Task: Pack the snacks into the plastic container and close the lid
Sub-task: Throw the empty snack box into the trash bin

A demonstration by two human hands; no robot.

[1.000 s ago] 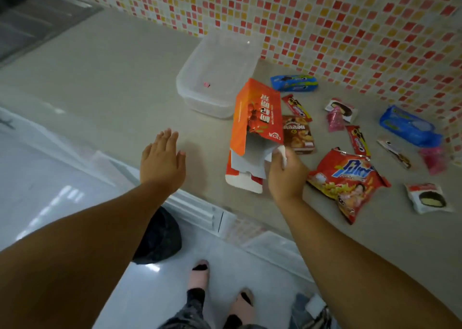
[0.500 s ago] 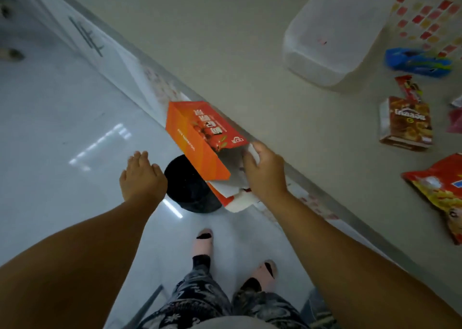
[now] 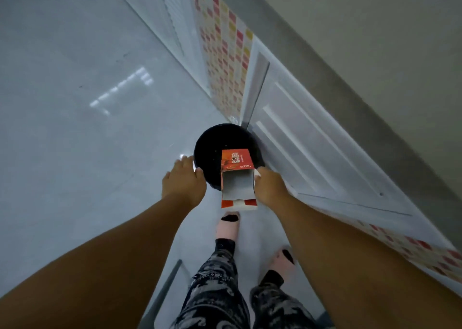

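Note:
An empty orange snack box (image 3: 237, 176), its open end towards me, is held over a black round bin (image 3: 212, 148) on the floor. My right hand (image 3: 271, 187) grips the box by its right side. My left hand (image 3: 183, 181) rests on the bin's near left rim, fingers curled over it. The plastic container and the snacks are out of view.
The beige countertop (image 3: 375, 28) runs along the upper right, with white cabinet doors (image 3: 312, 141) and mosaic tiles (image 3: 225, 61) below it. The glossy grey floor (image 3: 75, 103) fills the left. My legs and pink slippers (image 3: 228, 226) stand just behind the bin.
I have turned from the counter down to the floor. The box went from the counter edge to above the bin. My left hand reached the bin's rim.

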